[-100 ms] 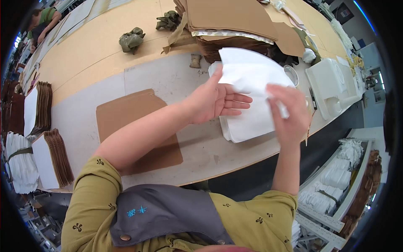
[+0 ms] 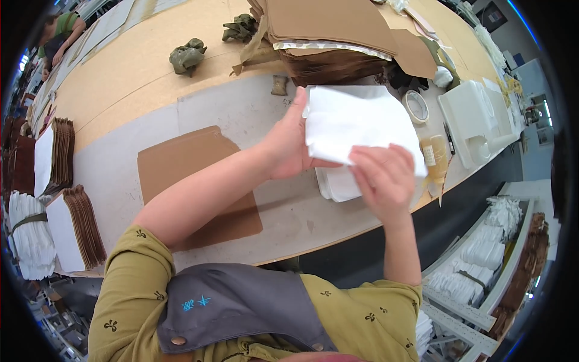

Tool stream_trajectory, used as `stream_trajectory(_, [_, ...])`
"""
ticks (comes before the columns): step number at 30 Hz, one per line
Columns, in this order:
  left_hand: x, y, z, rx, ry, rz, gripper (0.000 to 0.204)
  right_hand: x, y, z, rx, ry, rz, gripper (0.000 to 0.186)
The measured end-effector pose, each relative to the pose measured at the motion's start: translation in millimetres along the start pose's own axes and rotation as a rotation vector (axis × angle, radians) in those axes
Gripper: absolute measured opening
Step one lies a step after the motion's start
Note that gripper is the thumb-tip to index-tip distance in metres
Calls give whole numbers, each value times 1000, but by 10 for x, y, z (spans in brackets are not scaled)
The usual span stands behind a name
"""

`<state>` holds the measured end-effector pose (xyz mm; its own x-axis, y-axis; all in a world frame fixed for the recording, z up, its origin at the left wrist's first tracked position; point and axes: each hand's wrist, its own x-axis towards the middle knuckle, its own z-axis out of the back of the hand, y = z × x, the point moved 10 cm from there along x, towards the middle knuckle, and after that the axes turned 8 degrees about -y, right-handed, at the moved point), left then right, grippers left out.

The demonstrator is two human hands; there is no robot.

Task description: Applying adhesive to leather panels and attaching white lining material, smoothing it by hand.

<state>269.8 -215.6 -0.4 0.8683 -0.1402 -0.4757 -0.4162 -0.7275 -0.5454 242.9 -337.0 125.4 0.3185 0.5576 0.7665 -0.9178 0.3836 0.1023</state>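
A thin white sheet (image 2: 362, 117), cloth or paper, is held up over the table between my hands. My left hand (image 2: 286, 142) has its thumb at the sheet's left edge. Its fingers pass underneath and are mostly hidden. With fingers and thumb pinched together, my right hand (image 2: 386, 181) grips the near edge of the same sheet. Below it lies a stack of white pieces (image 2: 338, 188), largely covered by the sheet and my hands. A brown card template (image 2: 175, 163) rests flat on the table to the left, partly under my left forearm.
A tall stack of brown card (image 2: 332, 24) stands at the back. Right of my hands are a tape roll (image 2: 416, 107), an amber bottle (image 2: 435, 151) and a white plastic tray (image 2: 470, 120). Dark green crumpled cloth (image 2: 188, 57) lies farther left. Bundled pieces (image 2: 84, 226) sit at the left edge.
The white sheet has swung down over my left fingers, which were spread out in view before. My right hand has moved left and down with the sheet's edge.
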Motion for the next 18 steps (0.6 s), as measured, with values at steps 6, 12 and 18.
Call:
stream_trajectory(6, [-41,-8,330,502,-118,-127,49,-346,157,-220,-14,134,-22,28])
stream_trajectory(12, [-699,-439,-116,1583,-118,-718,21,-446,-369,117,-69,-73,-369,75])
stream_trajectory(18, [-1724,-744,-87,1367,36,-940,21,-696,-544,-210,815,-10,-1016,90])
